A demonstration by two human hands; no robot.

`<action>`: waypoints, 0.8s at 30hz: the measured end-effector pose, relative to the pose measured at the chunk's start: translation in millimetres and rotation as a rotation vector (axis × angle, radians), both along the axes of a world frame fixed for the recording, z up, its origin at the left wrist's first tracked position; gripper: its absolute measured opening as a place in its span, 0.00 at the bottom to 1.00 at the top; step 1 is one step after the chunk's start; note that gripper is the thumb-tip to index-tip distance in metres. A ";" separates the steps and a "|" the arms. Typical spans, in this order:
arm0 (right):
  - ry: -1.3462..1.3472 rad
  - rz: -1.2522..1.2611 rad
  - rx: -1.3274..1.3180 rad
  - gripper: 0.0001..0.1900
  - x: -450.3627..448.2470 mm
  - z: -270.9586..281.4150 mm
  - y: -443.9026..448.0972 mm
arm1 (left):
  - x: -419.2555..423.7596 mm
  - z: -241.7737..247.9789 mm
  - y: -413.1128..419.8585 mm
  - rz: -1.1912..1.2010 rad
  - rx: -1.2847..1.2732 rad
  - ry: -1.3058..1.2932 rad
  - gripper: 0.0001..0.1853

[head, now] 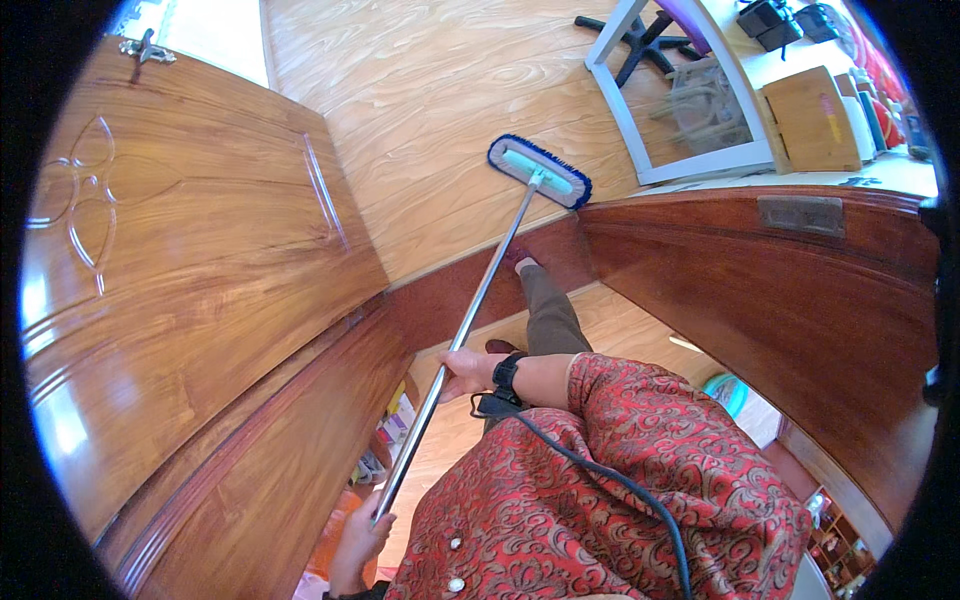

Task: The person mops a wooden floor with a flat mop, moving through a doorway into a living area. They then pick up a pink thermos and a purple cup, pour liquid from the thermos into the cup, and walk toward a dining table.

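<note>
A flat mop with a shiny metal pole [480, 292] slants across the view in both my hands. My right hand [463, 373], with a black watch at the wrist, grips the pole about midway. Lower down, near the pole's end, my left hand [364, 534] is closed around it. The mop head [541, 171] has a dark blue fringe, a pale pad and a light green plate. It lies on the wood-look floor [427, 150] beyond the reddish-brown doorway threshold [480, 270], close to the right door frame.
A wooden door [202, 210] with a metal handle [146, 51] stands swung inward on the left. The brown door frame [750, 270] is at right. Past it are a white-framed table [705, 161], a wooden box [812, 120] and a swivel chair base [641, 45]. A cable [600, 476] crosses my patterned top.
</note>
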State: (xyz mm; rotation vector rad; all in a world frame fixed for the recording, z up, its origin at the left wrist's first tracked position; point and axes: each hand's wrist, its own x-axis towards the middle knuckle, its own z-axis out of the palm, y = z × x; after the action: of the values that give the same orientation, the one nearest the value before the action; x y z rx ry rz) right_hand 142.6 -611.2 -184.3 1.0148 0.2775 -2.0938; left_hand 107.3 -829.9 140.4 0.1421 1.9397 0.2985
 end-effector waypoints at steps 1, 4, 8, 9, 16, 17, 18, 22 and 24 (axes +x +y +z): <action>-0.066 -0.093 0.040 0.15 -5.8 -1.7 -6.4 | -1.3 14.0 -4.5 0.013 -0.039 -0.022 0.13; -0.424 -0.434 0.144 0.14 -23.2 -7.5 -14.8 | 4.9 40.2 -13.3 0.012 -0.039 0.007 0.08; -0.379 -0.282 0.290 0.09 -28.5 2.2 -11.3 | 10.9 40.2 -23.2 0.170 -0.089 -0.081 0.05; -0.340 -0.298 0.330 0.09 -27.2 6.0 -4.3 | 11.0 36.6 -26.3 0.210 -0.117 -0.116 0.05; -0.369 -0.461 0.488 0.06 -30.4 26.3 78.1 | -9.3 -11.9 -18.3 -0.028 0.108 0.031 0.22; -0.334 -0.470 0.545 0.06 -32.2 24.0 95.2 | -16.5 -23.1 -10.0 -0.006 0.149 -0.003 0.24; -0.293 -0.520 0.545 0.06 -32.1 20.5 113.8 | -23.6 -34.4 0.3 0.012 0.187 -0.030 0.26; -0.197 -0.590 0.691 0.12 -36.8 -9.4 195.6 | -51.4 -82.5 64.7 -0.156 0.395 0.119 0.25; -0.199 -0.615 0.762 0.13 -39.3 -33.8 237.5 | -67.2 -107.4 107.6 -0.225 0.399 0.126 0.25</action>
State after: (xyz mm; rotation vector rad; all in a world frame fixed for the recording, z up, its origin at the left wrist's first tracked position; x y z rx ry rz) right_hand 103.3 -373.7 -218.0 1.9406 0.7784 -2.4433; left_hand 40.1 -722.4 33.0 0.6493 1.9458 0.5338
